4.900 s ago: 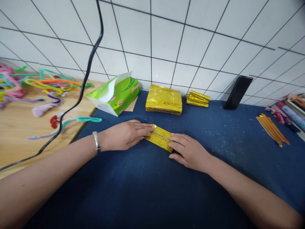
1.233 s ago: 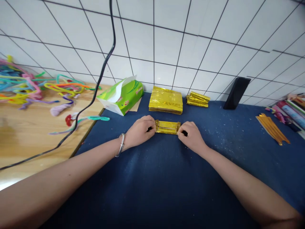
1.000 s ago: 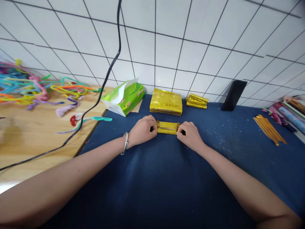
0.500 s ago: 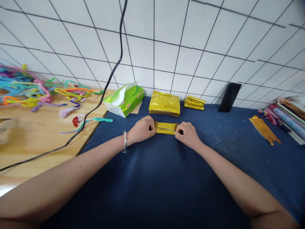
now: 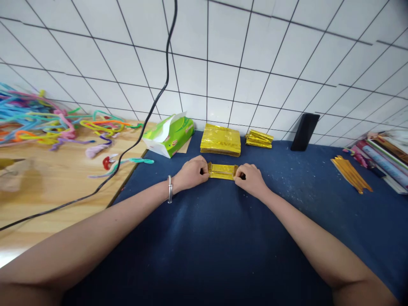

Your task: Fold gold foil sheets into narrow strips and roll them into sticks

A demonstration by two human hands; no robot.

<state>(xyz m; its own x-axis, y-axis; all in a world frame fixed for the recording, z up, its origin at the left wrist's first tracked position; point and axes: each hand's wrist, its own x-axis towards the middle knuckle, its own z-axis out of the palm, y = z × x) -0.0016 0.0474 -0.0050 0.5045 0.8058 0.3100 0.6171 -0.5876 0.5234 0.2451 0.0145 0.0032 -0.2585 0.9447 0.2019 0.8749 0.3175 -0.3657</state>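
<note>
A small sheet of gold foil paper [image 5: 222, 171] lies low over the dark blue cloth, its two ends folded in. My left hand [image 5: 192, 172], with a silver bangle at the wrist, is closed and pinches the left end. At the opposite end, my right hand [image 5: 250, 178] pinches the paper with curled fingers. Just behind it sits a thick stack of gold foil paper [image 5: 220, 140]. Right of that stack are several narrow folded gold foil pieces [image 5: 259, 139], piled together. The fingertips hide part of each folded end.
A green tissue pack [image 5: 172, 135] stands at the back left. Colourful pipe cleaners [image 5: 60, 125] cover the wooden table, and a black cable [image 5: 156, 100] crosses above it. A black phone [image 5: 305, 131] leans against the tiled wall. Gold strips [image 5: 351, 173] and books [image 5: 387, 159] lie right.
The view has shifted slightly, so the surroundings sit a little differently in the picture. Both hands keep their pinch on the gold foil paper, which shows no clear change.
</note>
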